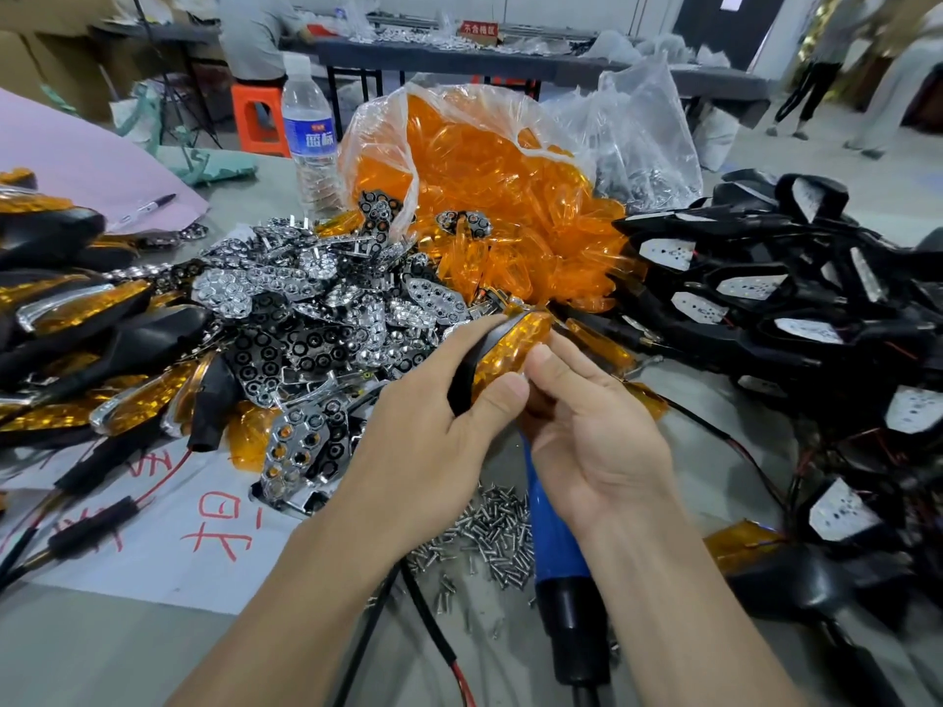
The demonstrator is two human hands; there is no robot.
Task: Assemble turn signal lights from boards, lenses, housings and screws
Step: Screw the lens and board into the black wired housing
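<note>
Centre frame: left hand curled round black plastic housing, thumb along its edge. Right hand pinches translucent amber lens set in it. Risk: uneven thumb pressure seats lens crooked, or pops it loose onto small silver screws below.

Centre rear of grey table: clear plastic bag of orange lenses, contents spilling forward. Left of it, upright: clear plastic water bottle. In front of bottle: heap of chrome reflector plates. Far left: stack of finished black-and-amber lights, leads trailing onto white paper sheet with red writing. Right side: pile of black housings with white boards. Near centre: scattered small steel screws, just left of blue-handled electric screwdriver. Above these, gripped between left hand and right hand: black-and-amber signal light.
</note>
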